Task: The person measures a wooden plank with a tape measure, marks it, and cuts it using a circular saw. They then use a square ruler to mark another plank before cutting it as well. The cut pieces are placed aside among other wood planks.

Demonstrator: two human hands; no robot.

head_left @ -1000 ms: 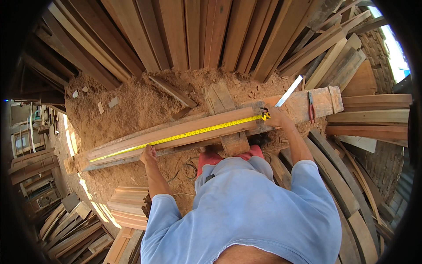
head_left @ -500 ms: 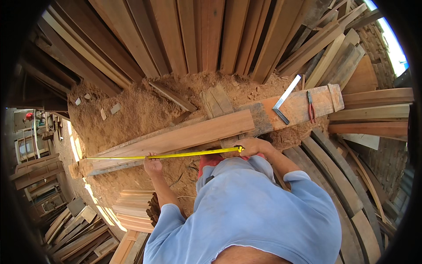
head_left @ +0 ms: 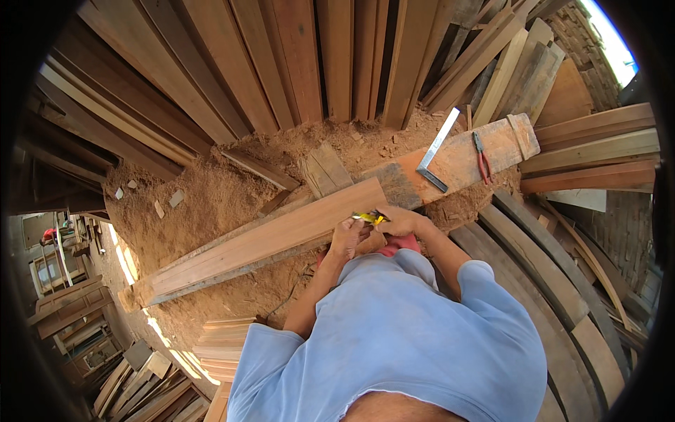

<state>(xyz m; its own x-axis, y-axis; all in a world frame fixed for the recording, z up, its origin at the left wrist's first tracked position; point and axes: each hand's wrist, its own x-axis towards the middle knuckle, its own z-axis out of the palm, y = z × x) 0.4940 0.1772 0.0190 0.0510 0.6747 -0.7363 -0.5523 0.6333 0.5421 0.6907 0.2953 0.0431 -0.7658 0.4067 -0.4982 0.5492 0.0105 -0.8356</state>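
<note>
A tape measure [head_left: 378,219] is in my right hand [head_left: 399,221], whose fingers are wrapped round its case. Only a short bit of yellow blade shows, and my left hand [head_left: 346,238] pinches it close to the case. Both hands are together over the right end of a smooth reddish-brown plank [head_left: 274,240]. This plank lies slantwise on a rougher, stained beam [head_left: 485,150]. Beyond my right hand, a metal try square [head_left: 439,143] and red-handled pliers [head_left: 484,163] lie on that beam.
Tall boards [head_left: 344,63] stand in a row along the far side. Sawdust [head_left: 204,218] covers the ground around the beam. Curved planks [head_left: 534,281] are stacked at the right, near my elbow. Wood pieces [head_left: 221,344] are piled at the lower left.
The long yellow blade stretched along the plank has drawn back into the case. My left hand has moved right to meet my right hand. The view has shifted slightly.
</note>
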